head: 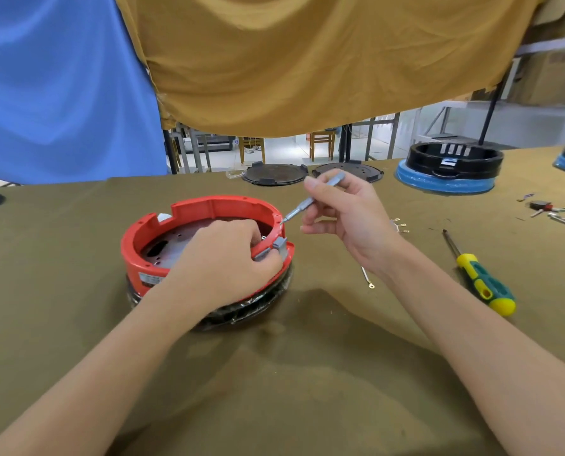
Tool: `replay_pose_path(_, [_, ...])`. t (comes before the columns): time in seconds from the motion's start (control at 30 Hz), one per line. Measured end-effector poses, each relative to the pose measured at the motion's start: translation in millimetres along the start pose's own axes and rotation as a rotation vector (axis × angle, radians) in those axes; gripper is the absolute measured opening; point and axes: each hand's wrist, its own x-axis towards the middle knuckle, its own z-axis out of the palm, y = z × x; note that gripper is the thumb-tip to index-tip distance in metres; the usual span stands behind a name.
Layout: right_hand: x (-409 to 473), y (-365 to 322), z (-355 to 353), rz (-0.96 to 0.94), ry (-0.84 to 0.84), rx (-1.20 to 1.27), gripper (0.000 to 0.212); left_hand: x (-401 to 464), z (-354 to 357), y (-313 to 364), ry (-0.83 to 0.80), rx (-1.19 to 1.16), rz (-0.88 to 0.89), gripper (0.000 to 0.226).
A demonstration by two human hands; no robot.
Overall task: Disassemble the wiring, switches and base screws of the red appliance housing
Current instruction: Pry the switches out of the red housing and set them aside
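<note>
The red appliance housing [195, 209] is a round open ring, tilted on a black base on the olive cloth. My left hand [228, 258] grips its near right rim, fingers curled over the edge beside a grey switch piece [280, 245]. My right hand [343, 212] pinches a slim grey screwdriver [307, 203], whose tip touches the outer right rim of the housing. Inside the ring a metal plate with holes shows.
A yellow-green screwdriver [482, 281] lies to the right. A loose wire with a ring terminal [366, 278] and small brass terminals [401, 225] lie near my right wrist. Two black discs [274, 174], a black-blue housing [449, 169] and scattered small parts [551, 210] sit at the back.
</note>
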Motion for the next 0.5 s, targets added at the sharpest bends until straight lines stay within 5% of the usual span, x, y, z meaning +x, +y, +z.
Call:
replay_pose_path(0.23, [-24.7,5.8,-15.7,0.086,-0.075,-0.036,0.009,8.1,-10.7,-7.8,-0.136,-0.183,-0.022,0.02])
replay_pose_path(0.5, [-45.1,22.6,-3.0,0.186,-0.082,-0.356,0.015,10.3,-4.8,-6.4,-0.041,-0.12,-0.107,0.028])
